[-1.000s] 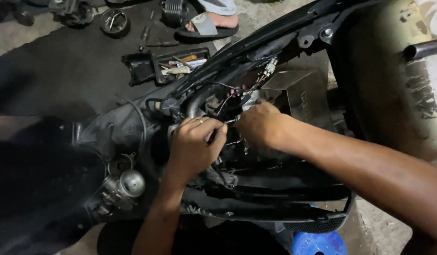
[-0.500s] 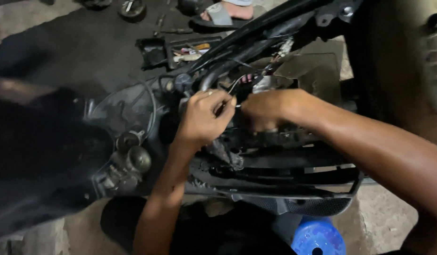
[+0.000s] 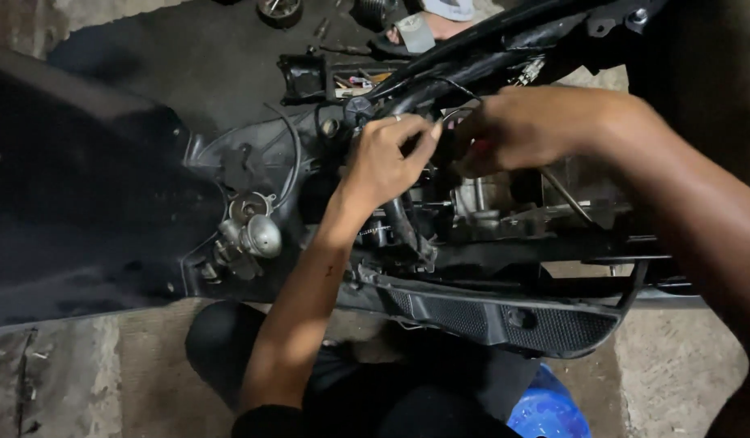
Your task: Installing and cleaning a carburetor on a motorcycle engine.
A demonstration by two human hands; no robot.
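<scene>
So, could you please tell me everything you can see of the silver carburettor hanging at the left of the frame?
The silver carburettor looks like dull cast metal: a rounded bowl on the right, an open round mouth above it, small fittings to the left. It sits tilted against the black bodywork, below a curved black cable. Neither hand touches it.

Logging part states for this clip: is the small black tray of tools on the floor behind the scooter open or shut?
Open. The black tray has no lid over it, and small tools show inside. It sits on the floor beyond the frame tube.
</scene>
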